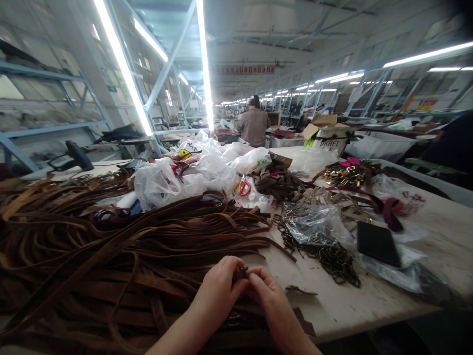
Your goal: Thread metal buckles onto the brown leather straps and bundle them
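Note:
Near the front edge of the table, my left hand (221, 282) and my right hand (269, 295) meet, fingers closed in a pinch. Between them shows the tip of a small dark brown piece (242, 270); my fingers cover most of it, so its kind is unclear. A large heap of long brown leather straps (177, 241) spreads to the left and beneath my hands. Just right of my right hand lies a thin brown scrap (301, 291). Several dark metal rings or buckles (338, 264) are piled farther right, partly under a clear plastic bag (314, 222).
White plastic bags (207, 167) heap up behind the straps, with red-handled scissors (242, 187) before them. A black flat device (377, 243) lies at right. Brass-coloured hardware (343, 175) and a cardboard box (327, 130) stand farther back. A person (254, 123) faces away beyond the table.

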Available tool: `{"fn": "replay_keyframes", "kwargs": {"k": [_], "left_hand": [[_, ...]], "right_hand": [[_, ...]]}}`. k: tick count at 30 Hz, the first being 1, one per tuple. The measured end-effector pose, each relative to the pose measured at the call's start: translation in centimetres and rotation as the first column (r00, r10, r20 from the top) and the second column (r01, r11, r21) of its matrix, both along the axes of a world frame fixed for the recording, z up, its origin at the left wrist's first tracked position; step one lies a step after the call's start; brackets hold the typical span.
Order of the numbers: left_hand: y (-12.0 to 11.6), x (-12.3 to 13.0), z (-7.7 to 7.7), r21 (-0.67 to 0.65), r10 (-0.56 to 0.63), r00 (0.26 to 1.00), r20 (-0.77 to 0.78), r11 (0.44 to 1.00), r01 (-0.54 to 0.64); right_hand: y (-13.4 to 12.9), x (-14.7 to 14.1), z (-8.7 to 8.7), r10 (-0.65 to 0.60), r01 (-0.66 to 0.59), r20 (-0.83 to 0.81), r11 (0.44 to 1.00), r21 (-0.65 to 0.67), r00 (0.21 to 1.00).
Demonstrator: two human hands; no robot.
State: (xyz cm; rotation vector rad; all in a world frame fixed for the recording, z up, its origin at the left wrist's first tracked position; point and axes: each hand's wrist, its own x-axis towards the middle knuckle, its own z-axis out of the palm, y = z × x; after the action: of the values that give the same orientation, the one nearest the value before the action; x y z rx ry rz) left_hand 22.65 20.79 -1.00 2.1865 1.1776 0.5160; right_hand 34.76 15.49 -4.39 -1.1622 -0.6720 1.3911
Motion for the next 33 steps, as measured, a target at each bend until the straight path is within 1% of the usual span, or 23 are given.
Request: {"fn": "replay_keyframes", "kwargs": {"k": [2, 4, 6, 8, 10, 12, 14, 16, 18, 19, 21, 22, 23, 24, 25, 26, 27, 28, 29, 30, 32, 33], "left_hand": [[0.0, -0.1, -0.1, -0.032, -0.021, 1.000, 0.021, 0.999, 0.022], [-0.2, 0.0, -0.3, -0.018, -0.047, 0.999, 0.005, 0.999, 0.047], [-0.4, 0.3, -0.5, 0.035, -0.062, 0.998, -0.020, 0.997, 0.063], [-0.7, 0.7, -0.7, 0.113, -0.058, 0.996, -0.063, 0.991, 0.065], [-1.0, 1.1, -0.9, 0.191, -0.038, 0.991, -0.132, 0.980, 0.063], [-1.0, 1.2, -0.9, 0.227, -0.042, 0.981, -0.189, 0.970, 0.085], [-0.6, 0.7, -1.2, 0.207, -0.098, 0.975, -0.200, 0.968, 0.140], [0.2, -0.6, -1.6, 0.156, -0.135, 0.970, -0.201, 0.973, 0.168], [0.9, -2.5, -2.3, 0.096, -0.117, 0.966, -0.232, 0.985, 0.142], [1.1, -3.5, -2.6, 0.066, -0.105, 0.962, -0.254, 0.990, 0.125], [0.9, -5.2, -3.0, 0.023, -0.119, 0.955, -0.272, 0.991, 0.130], [0.6, -5.8, -3.0, 0.016, -0.140, 0.953, -0.270, 0.989, 0.149], [0.1, -6.1, -2.9, 0.019, -0.162, 0.951, -0.263, 0.985, 0.173], [-0.4, -6.2, -2.7, 0.028, -0.184, 0.949, -0.257, 0.980, 0.197], [-0.8, -6.2, -2.4, 0.036, -0.211, 0.945, -0.251, 0.973, 0.227], [-1.0, -6.1, -2.0, 0.032, -0.242, 0.939, -0.243, 0.966, 0.257], [-1.0, -5.9, -1.6, 0.022, -0.269, 0.934, -0.235, 0.959, 0.282], [-0.8, -5.8, -1.3, 0.014, -0.285, 0.930, -0.230, 0.955, 0.296], [-0.2, -5.6, -1.1, 0.021, -0.278, 0.931, -0.237, 0.956, 0.291], [0.6, -5.6, -1.1, 0.045, -0.250, 0.932, -0.263, 0.962, 0.270], [2.7, -5.5, -1.6, 0.129, -0.144, 0.909, -0.392, 0.969, 0.209], [3.8, -5.5, -2.1, 0.163, -0.097, 0.876, -0.473, 0.967, 0.195]], "right_hand": [[-0.1, 0.3, -0.1, -0.001, -0.001, 0.086, 1.000, 0.027, 0.996], [-0.1, 0.5, -0.3, -0.058, 0.049, 0.170, 0.997, 0.058, 0.984], [-0.1, 0.8, -0.8, -0.122, 0.107, 0.189, 0.990, 0.087, 0.974], [-0.1, 1.1, -1.2, -0.174, 0.160, 0.199, 0.983, 0.085, 0.964], [-0.3, 1.6, -1.4, -0.234, 0.230, 0.219, 0.972, 0.044, 0.947], [-0.6, 2.4, -1.4, -0.281, 0.290, 0.244, 0.957, -0.001, 0.928], [-1.2, 3.5, -1.5, -0.273, 0.296, 0.297, 0.955, -0.034, 0.915], [-1.9, 5.1, -2.0, -0.245, 0.283, 0.399, 0.958, -0.039, 0.884], [-2.6, 7.0, -2.8, -0.229, 0.286, 0.546, 0.958, -0.020, 0.806], [-2.9, 8.0, -3.2, -0.226, 0.290, 0.627, 0.957, 0.000, 0.745], [-3.3, 9.3, -3.6, -0.230, 0.294, 0.776, 0.954, 0.060, 0.588], [-3.3, 9.5, -3.6, -0.242, 0.291, 0.827, 0.951, 0.100, 0.507], [-3.2, 9.4, -3.3, -0.257, 0.272, 0.860, 0.951, 0.145, 0.442], [-2.9, 9.0, -2.8, -0.266, 0.225, 0.876, 0.956, 0.188, 0.402], [-2.6, 8.3, -2.3, -0.255, 0.144, 0.884, 0.966, 0.215, 0.391], [-2.1, 7.4, -1.6, -0.218, 0.036, 0.891, 0.974, 0.222, 0.397], [-1.7, 6.3, -1.0, -0.155, -0.089, 0.901, 0.974, 0.208, 0.405], [-1.3, 5.3, -0.6, -0.079, -0.209, 0.916, 0.963, 0.173, 0.393], [-1.0, 4.3, -0.2, -0.008, -0.306, 0.934, 0.944, 0.126, 0.358], [-0.7, 3.5, 0.0, 0.045, -0.374, 0.951, 0.924, 0.076, 0.305], [-0.6, 2.5, -0.1, 0.096, -0.434, 0.975, 0.901, 0.000, 0.199], [-0.6, 2.3, -0.2, 0.107, -0.444, 0.981, 0.896, -0.023, 0.165]]}}
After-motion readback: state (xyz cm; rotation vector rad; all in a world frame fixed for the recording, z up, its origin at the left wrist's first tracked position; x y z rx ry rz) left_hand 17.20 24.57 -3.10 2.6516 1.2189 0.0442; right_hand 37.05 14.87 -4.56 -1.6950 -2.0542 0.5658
